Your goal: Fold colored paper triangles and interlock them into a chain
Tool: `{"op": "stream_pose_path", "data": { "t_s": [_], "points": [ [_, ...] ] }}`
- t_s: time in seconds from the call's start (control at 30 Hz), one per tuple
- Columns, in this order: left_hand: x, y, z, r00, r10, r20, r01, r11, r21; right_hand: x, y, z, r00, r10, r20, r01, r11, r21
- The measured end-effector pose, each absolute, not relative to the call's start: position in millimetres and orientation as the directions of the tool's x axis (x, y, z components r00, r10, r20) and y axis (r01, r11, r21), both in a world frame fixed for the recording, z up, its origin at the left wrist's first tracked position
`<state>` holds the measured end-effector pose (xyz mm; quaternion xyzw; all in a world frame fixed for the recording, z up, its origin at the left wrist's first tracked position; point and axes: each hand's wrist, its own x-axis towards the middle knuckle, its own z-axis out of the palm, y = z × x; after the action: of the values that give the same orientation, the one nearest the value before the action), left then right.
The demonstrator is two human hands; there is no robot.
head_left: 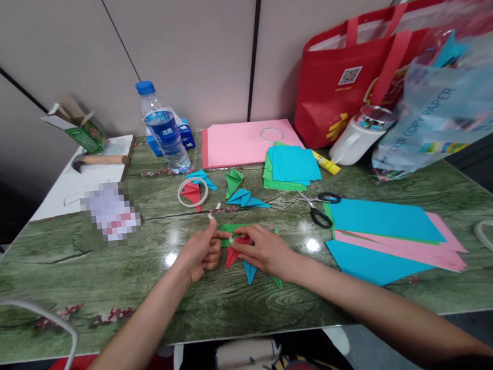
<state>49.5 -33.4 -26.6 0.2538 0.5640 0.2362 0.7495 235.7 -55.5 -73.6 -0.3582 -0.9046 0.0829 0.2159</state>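
Note:
My left hand (204,251) has its lower fingers curled and thumb raised, with a small white strip of tape (211,215) at the thumb tip. Its index finger reaches to another bit of white tape (231,240) on the folded paper. My right hand (269,249) is closed, fingertips pinching the red folded paper piece (233,257). Beside it lie a green folded strip (226,228) and a blue folded piece (250,272), partly under the right hand. A green point (277,282) shows below the right wrist. How these pieces join is hidden.
Folded paper pieces (243,198) and a tape roll (181,199) lie ahead. Scissors (321,217), blue square sheets (294,163) and cut coloured paper (379,219) are rightward. A water bottle (165,131), hammer (101,159), white mug (350,140) and red bag (327,80) stand farther back.

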Motion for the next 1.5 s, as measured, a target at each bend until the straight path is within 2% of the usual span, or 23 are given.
{"op": "stream_pose_path", "data": {
  "t_s": [0.17,0.27,0.33,0.43,0.5,0.57,0.67,0.83,0.93,1.0,1.13,1.27,1.5],
  "points": [
    [56,-42,-28,0.19,0.732,-0.654,-0.027,0.67,0.742,235,-55,-73,-0.646,0.688,0.332,0.614,0.726,-0.31],
    [60,-51,-34,0.153,0.82,-0.551,0.001,0.558,0.83,235,-55,-73,-0.649,0.688,0.326,0.607,0.726,-0.324],
    [59,-57,-39,0.143,0.894,-0.425,0.056,0.421,0.905,235,-54,-72,-0.648,0.686,0.329,0.598,0.727,-0.337],
    [50,-64,-46,0.102,0.985,-0.139,0.223,0.114,0.968,235,-54,-73,-0.644,0.68,0.35,0.585,0.733,-0.347],
    [41,-65,-47,0.132,0.991,0.006,0.38,-0.056,0.923,236,-54,-75,-0.64,0.676,0.366,0.575,0.737,-0.355],
    [33,-66,-48,0.281,0.952,0.12,0.453,-0.242,0.858,236,-53,-77,-0.635,0.676,0.374,0.563,0.737,-0.375],
    [27,-68,-50,0.482,0.842,0.241,0.473,-0.482,0.738,238,-51,-79,-0.631,0.678,0.376,0.539,0.732,-0.417],
    [25,-73,-58,0.63,0.679,0.376,0.513,-0.728,0.455,240,-47,-80,-0.644,0.659,0.39,0.492,0.746,-0.448],
    [26,-74,-61,0.66,0.625,0.418,0.548,-0.78,0.302,240,-45,-80,-0.656,0.658,0.369,0.496,0.744,-0.447],
    [26,-74,-62,0.664,0.613,0.429,0.567,-0.786,0.246,239,-44,-79,-0.669,0.664,0.335,0.517,0.739,-0.432],
    [28,-73,-61,0.669,0.592,0.448,0.581,-0.794,0.181,235,-38,-73,-0.696,0.673,0.25,0.554,0.725,-0.41],
    [30,-72,-59,0.685,0.543,0.485,0.564,-0.817,0.119,228,-25,-56,-0.723,0.685,0.09,0.608,0.693,-0.387],
    [30,-72,-61,0.696,0.519,0.496,0.57,-0.82,0.059,216,-10,-32,-0.772,0.629,-0.094,0.634,0.748,-0.199]
  ]
}}
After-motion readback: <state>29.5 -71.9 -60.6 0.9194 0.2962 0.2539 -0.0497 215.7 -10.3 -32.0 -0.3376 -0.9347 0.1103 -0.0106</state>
